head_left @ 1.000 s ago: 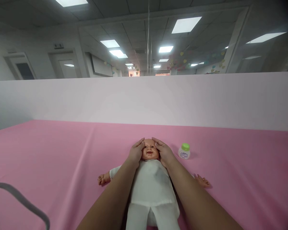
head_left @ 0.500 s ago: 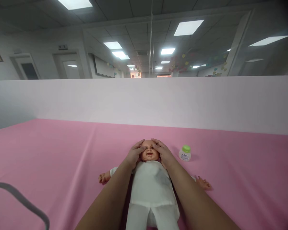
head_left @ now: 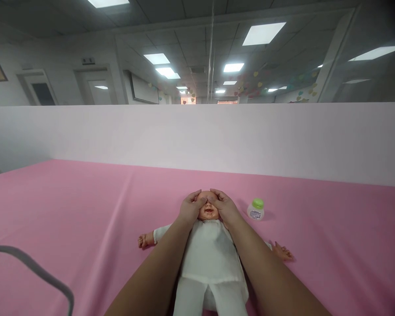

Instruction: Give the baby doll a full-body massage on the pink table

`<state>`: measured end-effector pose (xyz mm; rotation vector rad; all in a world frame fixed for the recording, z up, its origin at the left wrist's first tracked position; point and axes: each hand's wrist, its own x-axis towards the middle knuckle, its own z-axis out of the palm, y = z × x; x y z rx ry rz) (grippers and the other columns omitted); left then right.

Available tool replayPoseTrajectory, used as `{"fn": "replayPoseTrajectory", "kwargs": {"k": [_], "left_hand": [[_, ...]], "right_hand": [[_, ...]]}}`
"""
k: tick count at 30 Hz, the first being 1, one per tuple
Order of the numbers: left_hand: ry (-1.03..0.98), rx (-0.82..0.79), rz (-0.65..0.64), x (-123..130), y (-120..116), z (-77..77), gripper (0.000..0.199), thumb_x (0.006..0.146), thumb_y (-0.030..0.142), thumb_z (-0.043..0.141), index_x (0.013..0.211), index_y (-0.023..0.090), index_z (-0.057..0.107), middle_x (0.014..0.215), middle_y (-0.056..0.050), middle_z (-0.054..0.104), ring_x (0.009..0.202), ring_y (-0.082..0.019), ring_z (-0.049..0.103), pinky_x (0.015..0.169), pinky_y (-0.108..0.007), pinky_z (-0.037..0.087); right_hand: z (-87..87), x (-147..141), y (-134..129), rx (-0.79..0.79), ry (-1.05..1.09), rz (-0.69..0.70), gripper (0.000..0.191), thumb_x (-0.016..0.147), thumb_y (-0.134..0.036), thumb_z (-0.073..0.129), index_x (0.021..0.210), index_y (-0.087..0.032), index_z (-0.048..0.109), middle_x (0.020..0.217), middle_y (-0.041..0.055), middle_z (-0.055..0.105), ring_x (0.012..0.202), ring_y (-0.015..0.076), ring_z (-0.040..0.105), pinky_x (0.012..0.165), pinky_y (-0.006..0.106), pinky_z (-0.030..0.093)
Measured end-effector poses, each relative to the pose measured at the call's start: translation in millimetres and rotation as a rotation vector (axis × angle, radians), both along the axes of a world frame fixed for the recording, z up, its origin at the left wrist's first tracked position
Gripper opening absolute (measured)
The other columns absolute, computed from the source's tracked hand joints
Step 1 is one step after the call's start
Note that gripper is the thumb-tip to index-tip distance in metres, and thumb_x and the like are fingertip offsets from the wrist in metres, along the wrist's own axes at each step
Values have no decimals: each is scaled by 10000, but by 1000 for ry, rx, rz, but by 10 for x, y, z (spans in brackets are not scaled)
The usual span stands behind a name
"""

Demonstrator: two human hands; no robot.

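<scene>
A baby doll (head_left: pixel 213 254) in a white top and trousers lies on its back, its arms spread to both sides. My left hand (head_left: pixel 191 207) cups the left side of its head, fingers curved along the side and thumb laid across the eye. On the opposite side, my right hand (head_left: pixel 225 208) holds the head in the same way. Both thumb tips almost meet at the bridge of the nose and cover the doll's eyes. Its mouth and chin show between my palms. My forearms pass over the doll's sleeves.
A small clear jar with a green lid (head_left: pixel 256 209) stands right of the doll's head. Pink sheeting (head_left: pixel 85 210) covers the surface, with a white low wall (head_left: pixel 197 136) behind. A grey cable or tube (head_left: pixel 36 265) curves in at the lower left.
Both thumbs have slid inward over the doll's face, from the outer eyes to the bridge of the nose. The hands still hold the head, and the view has shifted slightly.
</scene>
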<state>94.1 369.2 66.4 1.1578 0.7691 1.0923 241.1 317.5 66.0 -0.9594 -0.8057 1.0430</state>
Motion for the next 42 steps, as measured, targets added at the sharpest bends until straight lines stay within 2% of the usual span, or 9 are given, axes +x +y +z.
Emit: {"fn": "replayPoseTrajectory", "kwargs": {"k": [6,12,16,22,29,34,38,42], "left_hand": [[-35,-44,-48,-76,-17,14,559,825,405,838,1334,210,714,1323,-127,725,1208,-281,677,1106,-438,502],[-47,-163,-205,-220,-11,-3,614,890,307,750,1481,295,585,1419,-101,669,1189,-262,686,972,-397,578],[-86,-178,-231,-235,-36,33,638,873,237,743,1487,284,577,1442,-94,654,1205,-256,679,980,-375,573],[-36,-70,-183,-179,-116,105,702,801,300,852,1453,236,601,1375,-131,684,1182,-284,688,1047,-412,540],[49,-16,-54,-57,-90,87,686,711,259,898,1340,187,633,1297,-166,698,1089,-302,716,968,-429,571],[75,32,5,-3,-65,30,623,742,359,899,1294,185,667,1253,-152,726,1114,-294,710,1006,-418,551],[59,54,-5,1,-45,14,585,806,449,849,1298,178,685,1216,-151,750,1120,-284,710,1041,-426,534],[44,-3,-56,-51,-29,39,545,849,432,809,1325,196,691,1226,-139,753,1144,-276,699,1067,-431,522]], "right_hand": [[24,109,-75,-27,59,59,492,637,-416,917,1088,-277,780,1154,62,771,1167,307,669,1071,481,512],[24,202,-164,-8,111,171,561,638,-362,926,1175,-304,774,1405,56,679,1353,291,568,1172,457,423],[19,188,-154,-5,108,172,583,637,-358,927,1193,-299,764,1416,58,668,1366,301,555,1174,456,420],[47,111,-139,-2,-13,137,648,695,-388,917,1294,-312,682,1350,59,677,1254,302,627,1094,470,496],[50,104,-119,13,-90,100,651,614,-344,963,1210,-282,709,1235,60,704,1168,297,654,1011,454,543],[0,61,-42,7,-122,-39,576,623,-417,949,1137,-262,743,1145,56,747,1130,301,669,1020,472,530],[5,45,-35,-3,-106,-65,501,681,-477,906,1110,-258,773,1207,66,758,1203,313,653,1094,492,487],[18,92,-68,-14,-67,-31,480,698,-498,883,1116,-281,790,1283,59,744,1266,317,631,1123,489,478]]}}
